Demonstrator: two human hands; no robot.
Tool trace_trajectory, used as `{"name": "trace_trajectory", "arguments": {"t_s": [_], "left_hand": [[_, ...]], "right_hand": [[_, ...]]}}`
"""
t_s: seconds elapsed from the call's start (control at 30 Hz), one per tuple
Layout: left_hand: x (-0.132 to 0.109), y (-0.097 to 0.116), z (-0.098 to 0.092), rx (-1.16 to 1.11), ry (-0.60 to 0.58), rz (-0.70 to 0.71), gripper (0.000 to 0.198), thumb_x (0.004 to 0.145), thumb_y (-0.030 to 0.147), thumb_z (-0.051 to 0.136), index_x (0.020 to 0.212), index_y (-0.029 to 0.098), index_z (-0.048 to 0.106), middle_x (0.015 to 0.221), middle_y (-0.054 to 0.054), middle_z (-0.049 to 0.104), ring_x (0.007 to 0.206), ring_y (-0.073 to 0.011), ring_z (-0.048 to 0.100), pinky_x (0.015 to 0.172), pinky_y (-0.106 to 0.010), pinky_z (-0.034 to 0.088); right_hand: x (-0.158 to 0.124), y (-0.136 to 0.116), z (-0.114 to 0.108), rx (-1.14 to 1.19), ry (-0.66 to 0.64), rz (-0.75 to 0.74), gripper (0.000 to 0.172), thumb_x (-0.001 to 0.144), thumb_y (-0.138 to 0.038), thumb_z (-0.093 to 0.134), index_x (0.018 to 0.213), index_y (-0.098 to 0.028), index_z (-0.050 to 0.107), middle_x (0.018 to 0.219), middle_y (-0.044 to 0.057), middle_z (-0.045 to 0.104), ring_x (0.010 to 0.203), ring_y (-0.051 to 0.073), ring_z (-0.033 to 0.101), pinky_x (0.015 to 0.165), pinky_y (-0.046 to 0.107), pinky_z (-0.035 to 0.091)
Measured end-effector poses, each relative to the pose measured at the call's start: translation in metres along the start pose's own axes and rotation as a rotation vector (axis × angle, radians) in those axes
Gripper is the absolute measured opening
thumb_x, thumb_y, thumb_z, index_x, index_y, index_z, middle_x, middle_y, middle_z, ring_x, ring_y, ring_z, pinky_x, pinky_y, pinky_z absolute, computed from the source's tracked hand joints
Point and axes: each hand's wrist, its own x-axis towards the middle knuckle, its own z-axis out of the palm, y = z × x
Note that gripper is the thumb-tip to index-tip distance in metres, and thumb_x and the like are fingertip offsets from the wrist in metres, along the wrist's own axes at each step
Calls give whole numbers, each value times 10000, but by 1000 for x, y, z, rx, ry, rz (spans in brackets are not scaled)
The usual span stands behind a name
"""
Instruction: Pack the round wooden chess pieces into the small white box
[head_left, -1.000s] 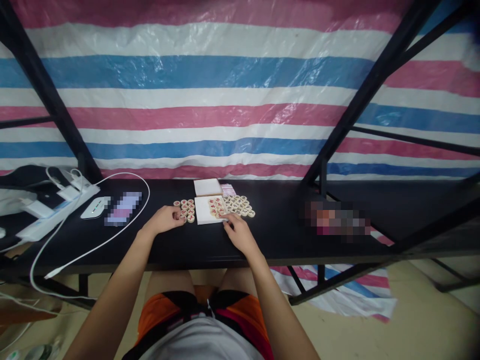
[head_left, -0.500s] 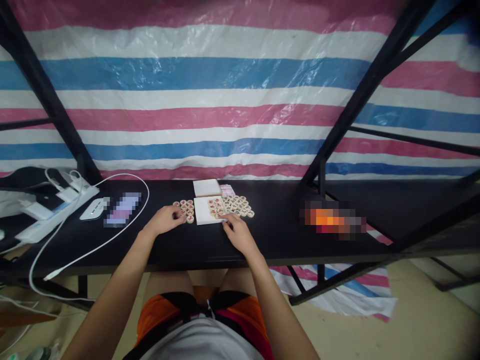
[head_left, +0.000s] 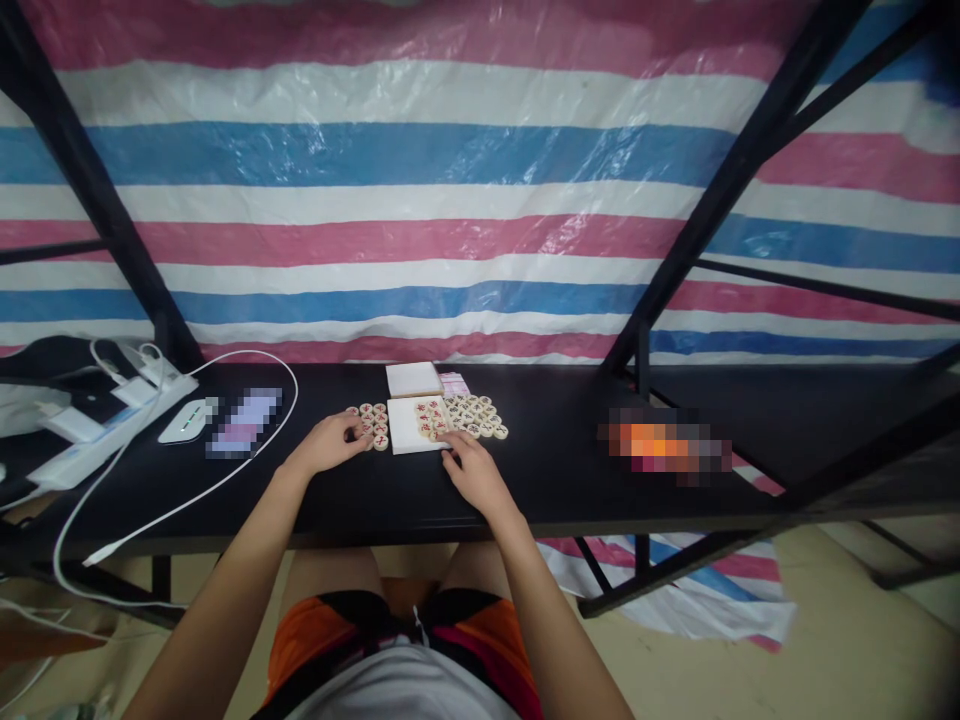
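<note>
Round wooden Chinese chess pieces with red characters (head_left: 380, 427) lie in a cluster left of a shallow white box (head_left: 405, 427). My left hand (head_left: 334, 442) rests at that cluster, its thumb and curved fingers apart around the nearest pieces. Inside the box, several red-marked pieces (head_left: 427, 415) sit along the right side. My right hand (head_left: 474, 468) is at the box's lower right corner, its fingertips touching a piece there and its thumb apart below. To the right of the box lies a group of dark-marked pieces (head_left: 480, 412), partly stacked against its edge.
Behind the box sit a white box lid (head_left: 414, 379) and a pink printed paper (head_left: 454, 384). At left are a blurred phone (head_left: 246, 422), a white device (head_left: 184, 424), a power strip (head_left: 112, 430) and a looping white cable (head_left: 295, 400). A blurred orange item (head_left: 660, 445) lies at right.
The whole view has shifted slightly. My right hand's fingers have moved a little at the box corner; my left hand stays at the red pieces.
</note>
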Motion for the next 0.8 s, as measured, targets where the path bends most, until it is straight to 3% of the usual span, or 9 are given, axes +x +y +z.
{"name": "trace_trajectory", "arguments": {"t_s": [0.53,0.8], "left_hand": [[0,0,0,-6,-24,-50,254,724,434,602,662,196,537,624,31,506,572,-120,463,590,-243,351],[7,26,-1,28,87,40,280,868,390,433,770,184,594,775,-23,583,702,-152,534,681,-267,401]], "right_hand": [[0,-1,-2,26,-17,9,337,842,-174,455,1142,-213,605,1169,72,587,800,150,592,880,338,475],[1,1,-2,34,39,11,333,852,-186,441,1157,-194,575,1127,92,580,754,159,593,850,354,479]]}}
